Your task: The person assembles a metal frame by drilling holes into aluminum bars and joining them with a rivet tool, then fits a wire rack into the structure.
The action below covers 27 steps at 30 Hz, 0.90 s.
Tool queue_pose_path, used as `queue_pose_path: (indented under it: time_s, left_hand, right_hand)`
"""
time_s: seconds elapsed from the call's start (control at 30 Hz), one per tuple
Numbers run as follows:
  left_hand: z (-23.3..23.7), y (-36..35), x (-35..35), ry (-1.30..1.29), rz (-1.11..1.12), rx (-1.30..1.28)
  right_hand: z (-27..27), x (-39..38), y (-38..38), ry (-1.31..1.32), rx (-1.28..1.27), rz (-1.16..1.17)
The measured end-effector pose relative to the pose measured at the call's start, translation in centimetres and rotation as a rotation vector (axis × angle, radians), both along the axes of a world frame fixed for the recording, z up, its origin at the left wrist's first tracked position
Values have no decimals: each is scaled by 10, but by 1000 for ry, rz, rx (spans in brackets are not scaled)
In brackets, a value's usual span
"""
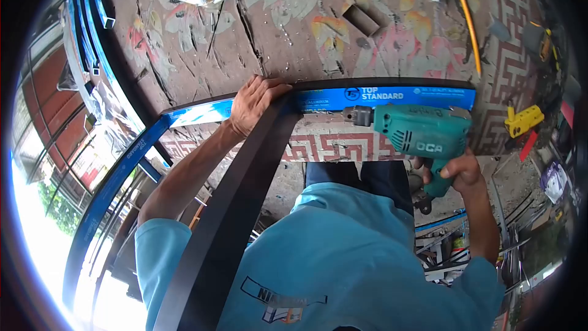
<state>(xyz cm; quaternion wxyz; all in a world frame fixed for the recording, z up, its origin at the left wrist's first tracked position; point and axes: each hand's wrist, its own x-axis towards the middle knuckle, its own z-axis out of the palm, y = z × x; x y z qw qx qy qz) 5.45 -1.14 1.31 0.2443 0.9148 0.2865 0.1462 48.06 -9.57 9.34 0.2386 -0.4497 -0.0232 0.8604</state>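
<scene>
Black bar (226, 220) nearest you: likely stiff, slick; your left hand (252, 103)'s fingers grip its far end at the blue rail (334, 97), good hold. Drill (422, 132), right, looks nose-heavy; your right hand (460, 171)'s fingers wrap its handle (437, 184), best grip.

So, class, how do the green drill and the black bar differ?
The drill is mostly green; the bar is black. The drill is short; the bar is long and straight. The right hand grips the drill; the left hand is at the bar's far end. Each has a hand at it.
</scene>
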Motion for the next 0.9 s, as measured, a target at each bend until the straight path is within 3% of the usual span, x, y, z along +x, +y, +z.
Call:
queue_pose_path:
  time_s: [0.1, 0.43, 0.9]
  left_hand:
    - [6, -4, 2, -24, 43, -51]
    - [4, -1, 5, -11, 26, -52]
    - [1, 0, 5, -23, 30, -46]
  right_hand:
    - [-21, -9, 13, 105, -91, 49]
    - [-14, -12, 29, 28, -125, 173]
    - [-9, -16, 33, 28, -114, 138]
